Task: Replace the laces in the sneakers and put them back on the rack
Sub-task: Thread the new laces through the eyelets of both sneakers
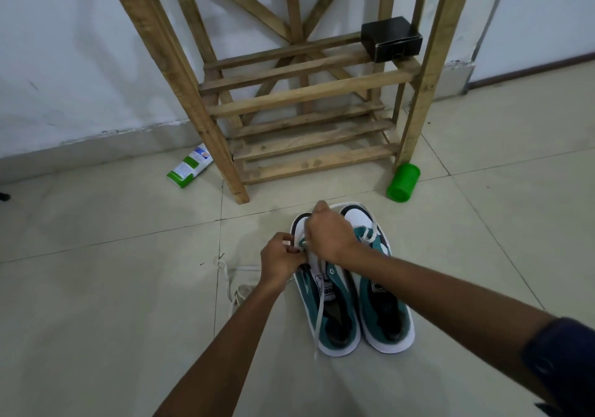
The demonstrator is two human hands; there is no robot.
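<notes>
Head view, looking down at a tiled floor point(96, 288). Two teal-and-white sneakers side by side, toes toward the wooden shoe rack point(309, 94), heels toward the camera. Left sneaker point(325, 313) touching the right sneaker point(383, 307) along the inner edges. Both on the floor in front of the rack, not on any shelf.

Left hand point(280, 263) over the lower eyelets of the left sneaker, fingers curled, pinching a white lace point(318, 313) near the tongue. Right hand point(328, 234) just above, over the toe end of the same sneaker, fingers curled around the upper part of the lace. Loose end of that lace trailing down across the tongue and past the heel onto the floor. Right sneaker with a short white lace point(367, 234) showing near its front eyelets, not touched by either hand.

Loose off-white lace point(230, 284) lying in a tangle on the floor to the left of the left forearm, partly hidden by it.

Black box point(391, 39) on the right end of an upper slatted shelf of the rack. Green-and-white carton point(188, 167) lying on the floor beside the rack's left front leg. Green cylindrical container point(403, 183) on its side near the right front leg. Dark blue sleeve point(563, 362) on the right arm at the lower right edge.
</notes>
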